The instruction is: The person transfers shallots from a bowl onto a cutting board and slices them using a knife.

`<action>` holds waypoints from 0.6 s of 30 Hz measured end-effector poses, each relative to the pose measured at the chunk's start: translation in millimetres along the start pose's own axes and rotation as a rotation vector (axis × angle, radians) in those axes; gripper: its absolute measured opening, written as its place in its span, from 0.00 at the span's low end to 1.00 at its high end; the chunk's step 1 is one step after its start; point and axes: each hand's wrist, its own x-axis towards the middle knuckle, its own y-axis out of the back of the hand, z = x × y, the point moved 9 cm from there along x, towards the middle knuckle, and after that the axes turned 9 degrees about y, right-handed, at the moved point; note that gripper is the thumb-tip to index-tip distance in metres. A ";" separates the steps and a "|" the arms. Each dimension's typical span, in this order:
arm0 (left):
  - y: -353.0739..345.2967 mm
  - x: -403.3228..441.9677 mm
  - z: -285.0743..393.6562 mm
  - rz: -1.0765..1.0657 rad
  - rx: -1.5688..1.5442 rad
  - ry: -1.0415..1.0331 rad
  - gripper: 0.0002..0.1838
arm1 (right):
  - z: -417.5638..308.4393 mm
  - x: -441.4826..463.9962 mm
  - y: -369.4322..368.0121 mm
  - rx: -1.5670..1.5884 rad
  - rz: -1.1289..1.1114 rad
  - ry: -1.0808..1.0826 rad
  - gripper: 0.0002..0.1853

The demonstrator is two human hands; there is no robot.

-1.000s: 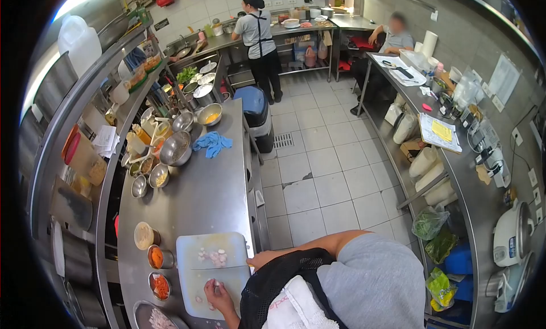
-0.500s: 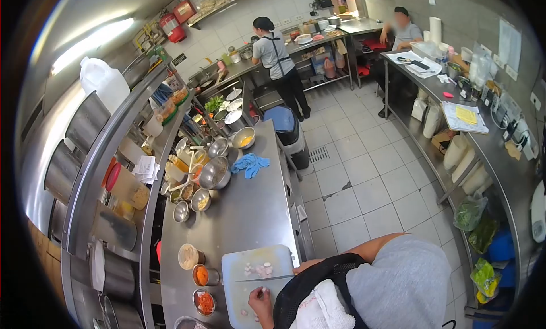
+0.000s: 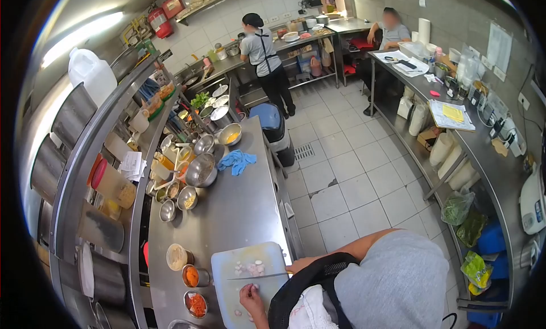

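Observation:
A pale cutting board (image 3: 227, 266) lies on the steel counter. My left hand (image 3: 250, 297) is on its near half, fingers pinched round a small pale piece. My right hand (image 3: 297, 265) is closed on the handle of a knife (image 3: 259, 276), whose blade lies across the board just beyond my left hand. Cut pale pieces (image 3: 251, 268) lie past the blade, and a few more sit near my left fingers. Left of the board stand a round tub (image 3: 180, 256), a cup of orange pieces (image 3: 192, 276) and a bowl of orange-red strips (image 3: 195, 304).
Metal bowls (image 3: 201, 170) and a blue cloth (image 3: 236, 161) sit farther along the counter. Shelving (image 3: 102, 141) runs along the left. A lidded bin (image 3: 268, 119) stands beyond the counter. One person (image 3: 263, 58) stands at the back; another person (image 3: 392, 33) sits at the right.
The view has tilted up and shifted since the first frame. The knife and my right hand show more clearly at the board's right edge; my left hand has stayed near the blade.

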 end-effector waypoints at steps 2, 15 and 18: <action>0.2 -3.8 6.0 -0.017 0.061 0.090 0.10 | -0.3 1.9 -1.3 -0.002 -0.004 -0.002 0.28; 7.4 -1.5 2.9 0.208 0.076 0.003 0.13 | 30.7 28.1 -15.2 -0.031 -0.064 0.131 0.28; 20.1 -9.2 24.0 0.268 0.117 0.004 0.14 | 22.8 20.0 -1.3 -0.054 -0.010 0.104 0.18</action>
